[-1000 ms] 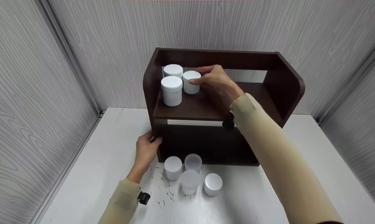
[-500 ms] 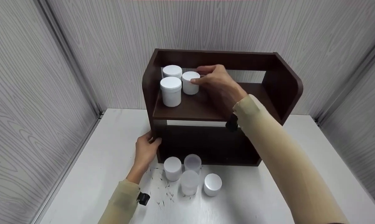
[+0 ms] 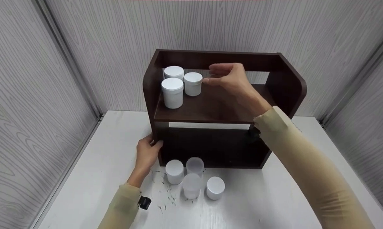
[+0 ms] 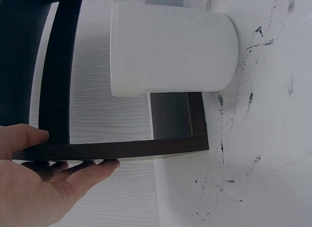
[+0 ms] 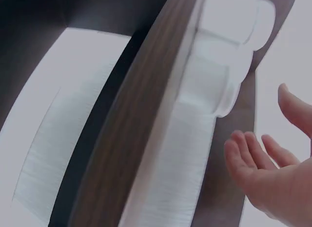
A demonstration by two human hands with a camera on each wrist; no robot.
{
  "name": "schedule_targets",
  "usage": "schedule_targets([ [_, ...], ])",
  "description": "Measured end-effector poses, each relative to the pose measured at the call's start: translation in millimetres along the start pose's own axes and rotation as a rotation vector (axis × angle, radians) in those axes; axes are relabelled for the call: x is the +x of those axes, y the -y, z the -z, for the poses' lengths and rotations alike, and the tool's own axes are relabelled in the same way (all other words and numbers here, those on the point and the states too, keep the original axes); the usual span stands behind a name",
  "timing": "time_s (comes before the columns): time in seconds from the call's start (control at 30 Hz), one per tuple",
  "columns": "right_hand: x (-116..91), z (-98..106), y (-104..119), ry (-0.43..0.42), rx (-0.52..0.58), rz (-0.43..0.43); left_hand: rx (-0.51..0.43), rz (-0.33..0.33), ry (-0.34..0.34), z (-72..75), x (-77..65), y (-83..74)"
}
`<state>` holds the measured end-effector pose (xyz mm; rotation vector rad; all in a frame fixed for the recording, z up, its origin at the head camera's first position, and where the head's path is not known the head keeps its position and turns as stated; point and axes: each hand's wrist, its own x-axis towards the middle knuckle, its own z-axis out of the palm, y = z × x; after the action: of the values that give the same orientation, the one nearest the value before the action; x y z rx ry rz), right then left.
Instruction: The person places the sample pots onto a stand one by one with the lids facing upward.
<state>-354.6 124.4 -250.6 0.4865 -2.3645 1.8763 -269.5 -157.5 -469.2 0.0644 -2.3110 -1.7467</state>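
Note:
A dark brown two-tier wooden shelf [image 3: 210, 109] stands on the white table. My left hand [image 3: 147, 153] grips its left side panel low down. In the left wrist view, the thumb lies on one face of the panel [image 4: 112, 150] and the fingers on the other. Three white lidded jars stand at the left of the upper tier: a back jar [image 3: 174, 72], a front jar [image 3: 172, 95] and a jar to their right [image 3: 193, 86]. Just right of that third jar hovers my right hand [image 3: 233, 79], fingers extended and holding nothing. The right wrist view shows its fingers [image 5: 239, 156] apart from the jars.
Before the shelf stand a white jar [image 3: 174, 172], two translucent ones, a rear jar [image 3: 195, 166] and a front jar [image 3: 191, 187], and a short white jar [image 3: 215, 188]. Dark scuffs mark the table [image 3: 93, 178] there. Grey wood-grain panels [image 3: 191, 25] enclose the back and sides.
My right hand has let go of the third jar on the upper tier and drawn back to the right. That jar stays in place. The left hand keeps its hold on the panel.

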Motion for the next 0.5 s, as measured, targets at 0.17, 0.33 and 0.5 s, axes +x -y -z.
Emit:
schedule_targets([
  [0.17,-35,1,3,0.023,0.059,0.065,-0.005,0.002,-0.001,1.8,-1.9,0.8],
  [0.33,-80,5,-1,0.017,0.007,0.147,-0.004,0.008,0.004,1.9,-2.5,-1.0],
  [0.5,-127,8,-11,0.010,-0.010,0.196,0.007,0.014,0.008,0.0,-0.9,-1.7],
])
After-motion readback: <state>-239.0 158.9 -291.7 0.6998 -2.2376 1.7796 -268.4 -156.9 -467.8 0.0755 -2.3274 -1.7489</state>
